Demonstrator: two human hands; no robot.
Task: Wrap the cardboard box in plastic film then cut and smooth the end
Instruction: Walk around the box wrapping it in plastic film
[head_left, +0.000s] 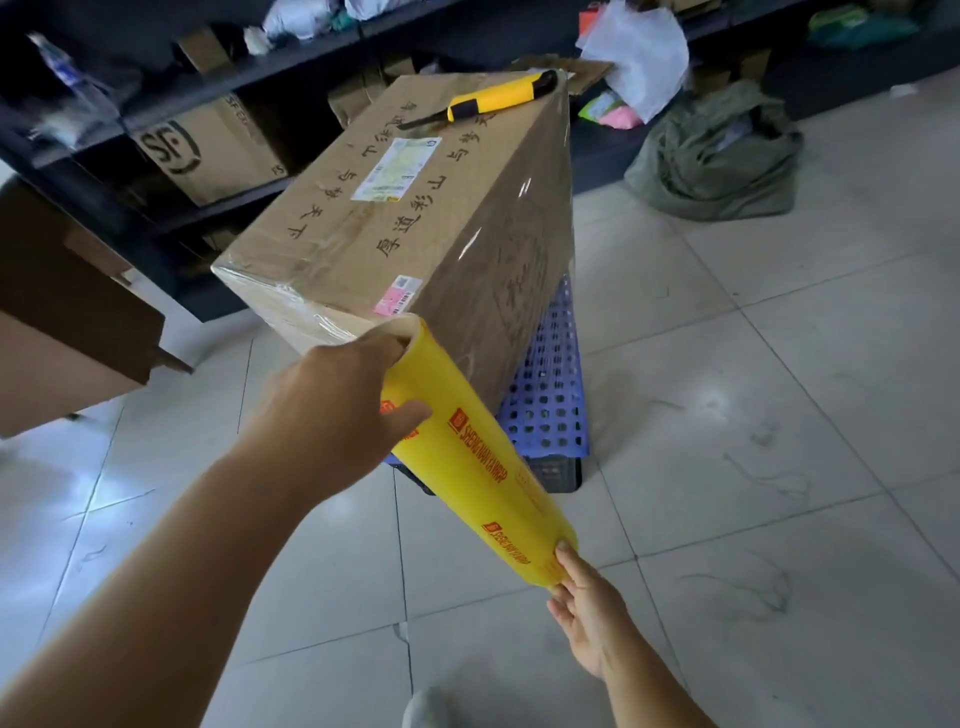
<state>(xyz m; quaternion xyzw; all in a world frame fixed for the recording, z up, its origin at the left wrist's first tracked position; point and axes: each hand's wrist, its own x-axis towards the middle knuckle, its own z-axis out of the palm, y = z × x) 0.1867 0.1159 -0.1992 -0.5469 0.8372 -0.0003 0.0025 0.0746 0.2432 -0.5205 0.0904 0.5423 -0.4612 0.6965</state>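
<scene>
Here, in the head view, a large brown cardboard box (405, 223) stands on a blue perforated plastic crate (550, 395) on the pale, glossy tiled floor (779, 415). Its top carries black handwritten characters and a white label, and clear plastic film (498, 270) lies glossy and faintly creased over its right side and near end. A yellow utility knife (498, 96) with black trim lies at the far right corner of the box top. The long yellow cylindrical film roll (478, 462), printed in orange, slants down from the box's near corner. The left hand (343, 400) grips the roll's upper end, fingers hooked into the cardboard core. The right hand (587, 608) pinches its lower end.
</scene>
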